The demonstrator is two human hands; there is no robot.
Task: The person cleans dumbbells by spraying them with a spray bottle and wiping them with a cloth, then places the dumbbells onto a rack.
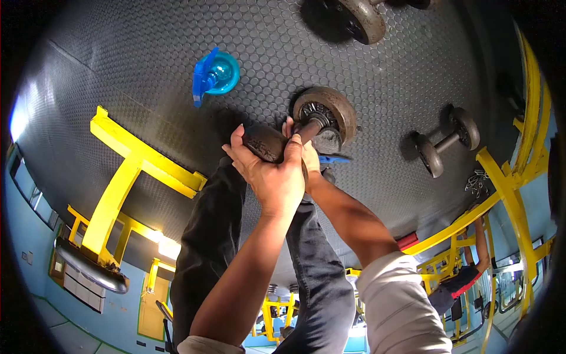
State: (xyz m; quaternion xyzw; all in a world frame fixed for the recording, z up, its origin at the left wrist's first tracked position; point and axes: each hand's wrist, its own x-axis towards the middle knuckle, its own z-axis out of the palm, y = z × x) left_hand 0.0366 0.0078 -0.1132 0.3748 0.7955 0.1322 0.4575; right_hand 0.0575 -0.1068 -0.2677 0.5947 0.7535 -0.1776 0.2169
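Both of my hands are on a rusty dumbbell [311, 131], which lies at a slant in front of my legs. My left hand [268, 177] wraps the near weight, fingers curved around its outer side and thumb by the handle. My right hand [309, 158] grips from the other side, close to the handle and near weight; it is partly hidden behind my left hand. The far weight points away from me. Below it shows a grey rounded thing [327, 141] with a blue edge, whose kind I cannot make out.
On the textured black floor stands a turquoise bottle [223, 74] with a blue trigger-like top. Another dumbbell [446, 143] lies right, a larger one [365, 20] ahead. Yellow metal frames [144, 156] flank me, with a chain [476, 182] at right. Another person [463, 280] is behind right.
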